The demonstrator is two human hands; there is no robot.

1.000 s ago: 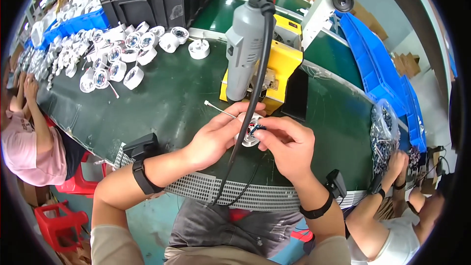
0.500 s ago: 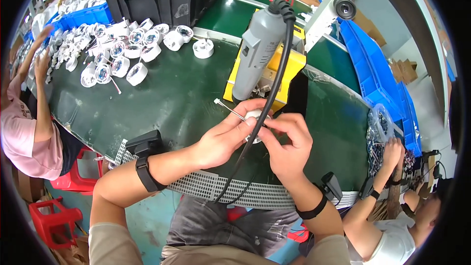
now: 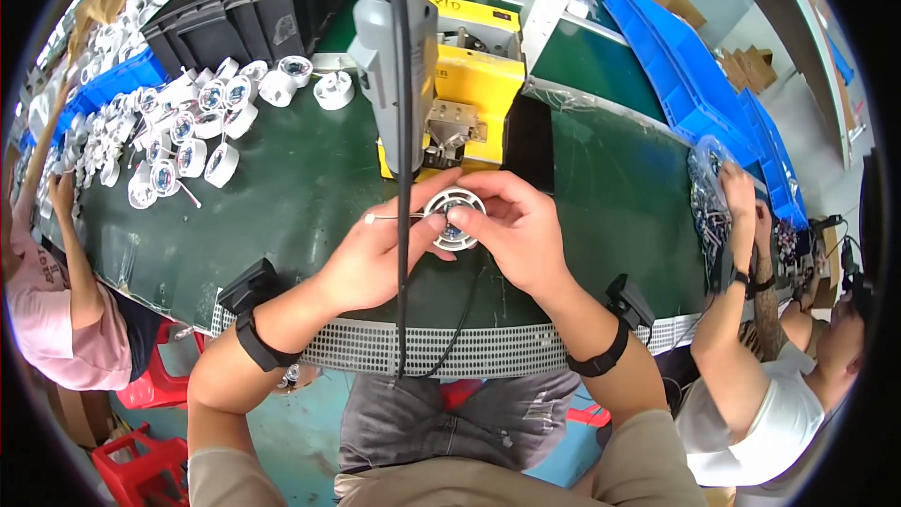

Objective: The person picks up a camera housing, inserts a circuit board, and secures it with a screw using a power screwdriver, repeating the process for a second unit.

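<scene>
Between my two hands is a small round white plastic housing (image 3: 459, 195), its ringed open side facing up with a dark circuit part inside. My left hand (image 3: 375, 253) grips its left side, thumb at the rim. A thin wire with a white plug (image 3: 371, 219) sticks out leftward over that hand. My right hand (image 3: 522, 230) holds the right side, its thumb pressing into the middle of the housing. Just beyond my hands hangs a grey power screwdriver (image 3: 372, 61), and its black cable (image 3: 404, 253) drops in front of my left hand.
Behind my hands stands a yellow machine with a metal fixture (image 3: 474, 75). Several similar white housings (image 3: 192, 158) lie at left, near a black crate (image 3: 253, 33). Blue bins (image 3: 676, 66) line the right. Co-workers sit at both sides; a red stool (image 3: 141, 465) is at lower left.
My view has shifted, so the screwdriver and machine appear further left. The housing has been turned so its open face points up, and my right thumb now presses into it.
</scene>
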